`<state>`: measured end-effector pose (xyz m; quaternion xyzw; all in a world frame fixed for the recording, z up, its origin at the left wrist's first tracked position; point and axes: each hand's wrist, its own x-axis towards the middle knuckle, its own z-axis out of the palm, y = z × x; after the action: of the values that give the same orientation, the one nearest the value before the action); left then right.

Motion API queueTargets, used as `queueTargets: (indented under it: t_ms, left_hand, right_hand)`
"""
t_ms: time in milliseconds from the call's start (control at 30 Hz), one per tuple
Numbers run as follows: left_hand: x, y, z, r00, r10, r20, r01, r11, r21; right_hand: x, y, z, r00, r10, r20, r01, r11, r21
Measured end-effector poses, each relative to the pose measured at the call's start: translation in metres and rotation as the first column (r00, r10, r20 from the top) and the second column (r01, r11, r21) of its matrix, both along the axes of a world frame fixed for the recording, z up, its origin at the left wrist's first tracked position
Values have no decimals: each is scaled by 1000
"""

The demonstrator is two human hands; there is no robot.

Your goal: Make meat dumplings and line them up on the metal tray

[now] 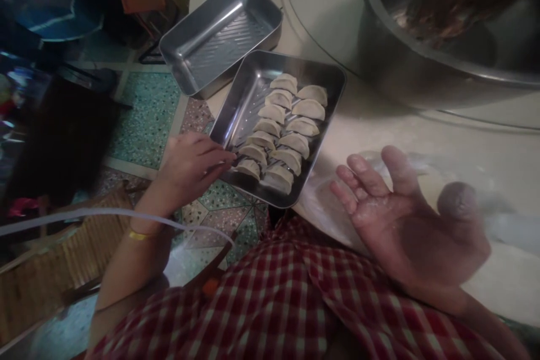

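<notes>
A steel tray (242,107) juts over the edge of the pale table and holds two rows of several folded dumplings (282,135). My left hand (192,164) reaches to the tray's near corner, fingers extended toward the nearest dumpling (248,168) and touching the rim; I cannot tell whether it grips anything. My right hand (405,219) hovers palm-up over the floured table edge, fingers spread and dusted with flour, holding nothing.
A second, empty steel tray (219,34) sits behind the first. A large steel bowl (447,62) with dark filling stands at the back right. Patterned floor tiles (147,124) lie below on the left, with a wooden chair (54,259) nearby.
</notes>
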<state>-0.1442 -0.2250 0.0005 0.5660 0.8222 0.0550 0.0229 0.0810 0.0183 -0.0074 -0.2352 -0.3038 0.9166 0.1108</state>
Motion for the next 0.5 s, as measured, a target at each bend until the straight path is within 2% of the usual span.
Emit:
queueTargets:
  t_ms: [100,267,400,500]
  left_hand:
    - [2,12,0,994,-108,-28,104,988,-114]
    - [5,37,5,961,-274,-16,257,918,-303]
    - [6,47,8,950,-311,36,305,897,-320]
    - [6,49,5,940,-338,49,335,888,-315]
  right_hand:
    - [0,-1,-1,1000,1,19,-1,1000,8]
    - [-2,-2,-1,1000,9,28,-9,1000,3]
    - [-2,-2,-2,999,28,38,-29,999,33]
    - [-3,-2,-4,998,34,49,-37,998,50]
